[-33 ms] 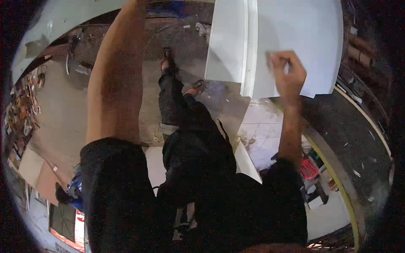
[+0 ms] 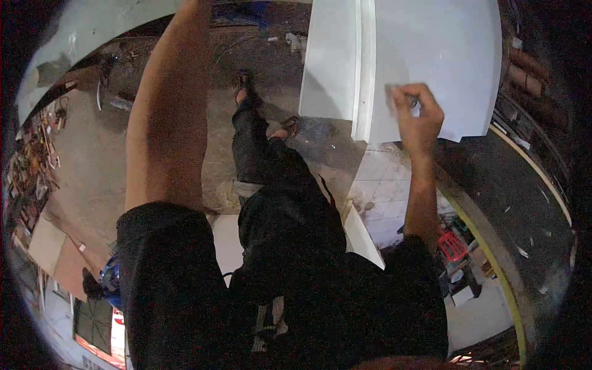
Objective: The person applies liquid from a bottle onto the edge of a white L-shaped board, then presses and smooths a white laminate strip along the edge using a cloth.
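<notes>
My right hand point(image 2: 422, 117) is over the lower part of a large white panel point(image 2: 444, 43). Its thumb and fingers are curled into a pinch. A small greyish blur shows at the fingertips, too smeared to make out, and I cannot tell whether the hand touches the panel. A raised lengthwise strip point(image 2: 365, 68) divides the panel from a narrower white section point(image 2: 330, 61) on its left. My left forearm point(image 2: 166, 123) stretches up past the top edge, so the left hand and whatever it may hold are out of sight.
My legs point(image 2: 253, 148) extend over a worn floor point(image 2: 92, 160). Assorted clutter point(image 2: 37, 148) lines the far left, near cardboard point(image 2: 65, 256). At the right are pale tiles point(image 2: 385, 179), a red plastic item point(image 2: 452, 245), and a dark surface point(image 2: 512, 191) with a yellowish edge point(image 2: 487, 246).
My right hand has shifted slightly downward over the white panel, still pinched. The left forearm looks almost unmoved.
</notes>
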